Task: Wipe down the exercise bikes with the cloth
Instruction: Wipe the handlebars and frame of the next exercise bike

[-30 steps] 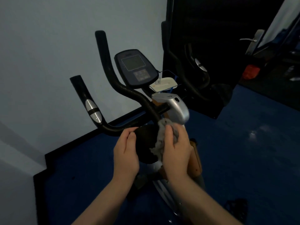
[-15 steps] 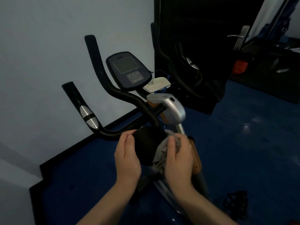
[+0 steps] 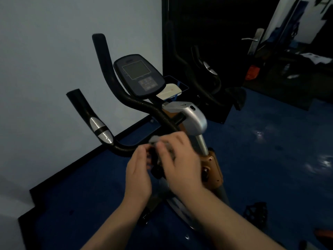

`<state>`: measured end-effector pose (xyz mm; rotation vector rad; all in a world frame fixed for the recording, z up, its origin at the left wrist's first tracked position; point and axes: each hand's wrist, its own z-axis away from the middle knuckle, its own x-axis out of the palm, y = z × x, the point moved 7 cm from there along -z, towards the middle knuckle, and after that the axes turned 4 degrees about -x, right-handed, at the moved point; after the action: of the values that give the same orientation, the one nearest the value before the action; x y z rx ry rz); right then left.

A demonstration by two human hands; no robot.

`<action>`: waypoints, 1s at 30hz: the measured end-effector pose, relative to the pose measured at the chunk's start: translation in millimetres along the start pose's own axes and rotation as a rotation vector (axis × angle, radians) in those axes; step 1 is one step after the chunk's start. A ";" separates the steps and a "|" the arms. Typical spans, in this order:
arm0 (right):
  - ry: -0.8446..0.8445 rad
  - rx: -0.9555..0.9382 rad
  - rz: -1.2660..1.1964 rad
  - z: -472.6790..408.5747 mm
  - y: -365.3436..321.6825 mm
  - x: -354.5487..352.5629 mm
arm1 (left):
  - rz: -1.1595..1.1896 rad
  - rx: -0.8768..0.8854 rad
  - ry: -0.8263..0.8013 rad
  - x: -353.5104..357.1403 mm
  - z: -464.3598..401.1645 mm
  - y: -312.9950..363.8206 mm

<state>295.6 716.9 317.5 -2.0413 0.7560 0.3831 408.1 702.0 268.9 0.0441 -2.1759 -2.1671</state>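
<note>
An exercise bike stands before me with black curved handlebars [image 3: 144, 107], a dark console [image 3: 138, 74] and a silver stem housing [image 3: 191, 116]. A grey cloth [image 3: 158, 141] is bunched just below the handlebar bend, mostly hidden under my fingers. My right hand [image 3: 180, 159] is closed over the cloth and presses it on a dark part of the bike. My left hand [image 3: 138, 174] sits just left of it, fingers curled toward that same dark part; whether it grips is blurred.
A pale wall [image 3: 54, 69] runs along the left, meeting the blue floor [image 3: 270, 159]. A dark mirror panel [image 3: 207, 42] stands behind the bike. An orange frame cover [image 3: 212, 166] and a black pedal [image 3: 255, 213] lie lower right. A door handle [image 3: 252, 39] shows far right.
My right hand has slid up and leftward with the cloth over the dark part. The view has shifted, so the bike appears lower and more to the right.
</note>
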 end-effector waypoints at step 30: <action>-0.262 -0.256 -0.197 -79.0 86.6 8.8 | -0.873 0.043 0.109 25.9 -44.7 42.2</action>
<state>245.1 612.2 300.3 -2.2231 0.3562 0.6447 386.6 655.8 311.9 1.2957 -2.3960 -2.3603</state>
